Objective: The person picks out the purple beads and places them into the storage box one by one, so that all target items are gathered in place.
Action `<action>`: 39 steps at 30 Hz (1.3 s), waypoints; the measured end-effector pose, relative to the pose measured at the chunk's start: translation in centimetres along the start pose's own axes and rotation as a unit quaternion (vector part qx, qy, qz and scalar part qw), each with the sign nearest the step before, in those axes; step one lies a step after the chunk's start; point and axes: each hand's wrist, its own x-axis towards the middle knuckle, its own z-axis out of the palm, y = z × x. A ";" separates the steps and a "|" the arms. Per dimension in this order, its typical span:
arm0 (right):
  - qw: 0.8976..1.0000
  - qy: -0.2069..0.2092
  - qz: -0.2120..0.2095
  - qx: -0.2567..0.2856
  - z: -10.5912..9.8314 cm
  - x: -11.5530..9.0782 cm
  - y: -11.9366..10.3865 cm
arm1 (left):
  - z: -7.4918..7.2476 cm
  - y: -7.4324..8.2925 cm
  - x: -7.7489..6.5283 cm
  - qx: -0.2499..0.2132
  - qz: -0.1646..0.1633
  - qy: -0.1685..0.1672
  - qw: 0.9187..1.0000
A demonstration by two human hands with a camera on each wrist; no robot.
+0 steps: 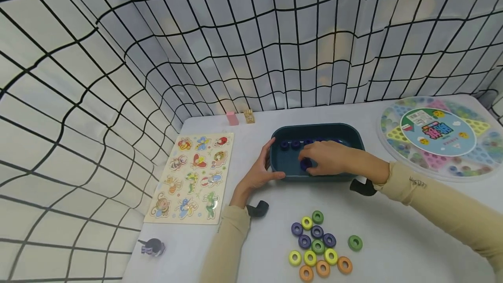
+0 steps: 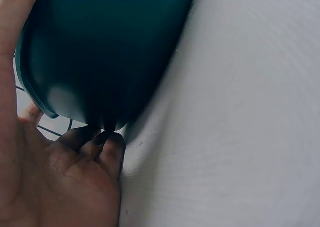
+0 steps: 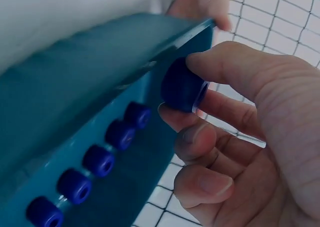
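Note:
A dark teal tray (image 1: 288, 163) lies on the white table. My left hand (image 1: 259, 171) grips its left end, with the thumb at the near corner and the fingers round the end wall, as the left wrist view also shows. Over the tray, my right hand (image 1: 332, 158) pinches a dark blue bead (image 3: 182, 84) between thumb and fingers. Along the tray's far side stands a row of several dark blue beads (image 3: 99, 160), partly hidden behind the right hand in the head view.
Loose green, yellow, purple and orange beads (image 1: 318, 246) lie in front of the tray. An insect picture board (image 1: 188, 178) is at left, a round marble game box (image 1: 438, 139) at right. Behind stand a pink block (image 1: 232, 119) and black netting (image 1: 259, 38). A small dark figure (image 1: 153, 246) sits front left.

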 end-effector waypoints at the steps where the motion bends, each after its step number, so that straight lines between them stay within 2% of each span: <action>1: 1.000 -0.003 0.003 0.003 0.0 0.2 0.3 | 0.0 0.0 0.0 0.001 -0.001 0.001 1.000; 5: 1.000 -0.014 0.012 0.013 0.0 1.1 1.6 | 0.0 0.1 0.0 0.008 -0.009 0.003 1.000; 10: 1.000 -0.020 0.005 0.011 0.2 2.4 3.1 | 0.0 -0.1 0.0 -0.002 -0.004 0.002 1.000; 16: 1.000 -0.027 -0.010 0.011 0.4 4.1 3.8 | -0.1 -0.2 0.0 -0.012 0.011 -0.003 1.000; 20: 0.999 -0.033 -0.014 0.007 0.7 5.1 4.1 | -0.1 -0.3 0.0 -0.015 0.010 -0.007 1.000; 26: 0.999 -0.047 -0.016 -0.007 1.2 6.5 3.9 | -0.1 -0.2 0.1 -0.007 0.014 -0.011 1.000; 35: 0.997 -0.076 -0.012 -0.021 1.8 8.1 2.7 | 0.0 0.1 0.1 0.005 0.003 -0.018 1.000; 39: 0.997 -0.069 -0.014 -0.029 2.2 8.7 2.5 | -0.2 0.0 0.1 0.005 0.002 -0.017 1.000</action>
